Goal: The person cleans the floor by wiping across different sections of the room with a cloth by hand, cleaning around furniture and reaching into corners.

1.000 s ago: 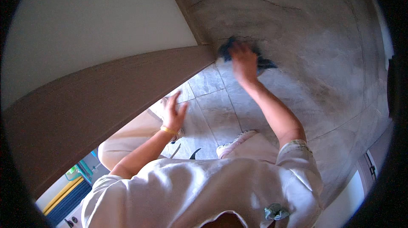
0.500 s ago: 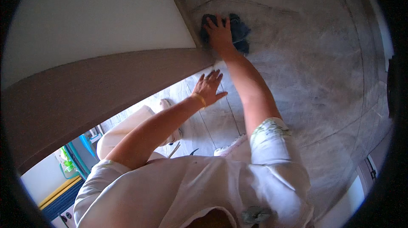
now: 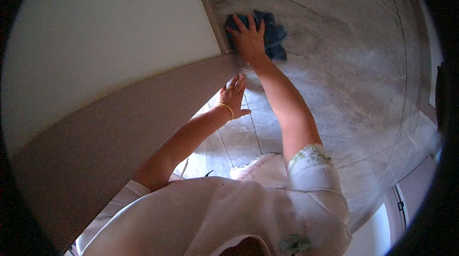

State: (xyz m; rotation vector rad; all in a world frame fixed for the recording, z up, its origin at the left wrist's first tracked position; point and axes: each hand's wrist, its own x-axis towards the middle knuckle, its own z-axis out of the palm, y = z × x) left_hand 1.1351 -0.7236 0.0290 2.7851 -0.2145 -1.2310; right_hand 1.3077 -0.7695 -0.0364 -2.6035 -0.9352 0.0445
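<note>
My right hand (image 3: pixel 248 41) lies with its fingers spread on a crumpled dark blue cloth (image 3: pixel 274 36), pressing it against the grey marbled tile surface (image 3: pixel 344 74). The cloth is beside the corner where a brown trim strip meets a wide brown panel (image 3: pixel 124 103). Lower and to the left, my left hand (image 3: pixel 232 96) has its fingers stretched out and the thumb apart. It holds nothing, and its fingertips are by the end of the panel's edge; I cannot tell whether they touch it. A yellow band circles that wrist.
A white surface (image 3: pixel 110 22) fills the upper left, bordered by the brown panel and strip. Dark joint lines cross the tile. Below my hands a pale pink scalloped-edged item (image 3: pixel 253 166) shows. A door-like frame with a dark fitting (image 3: pixel 400 206) is at the lower right.
My view has shifted, and the panel now covers more of the lower left, hiding the coloured items there. The right hand and cloth have barely moved; the left hand's fingers are closer together.
</note>
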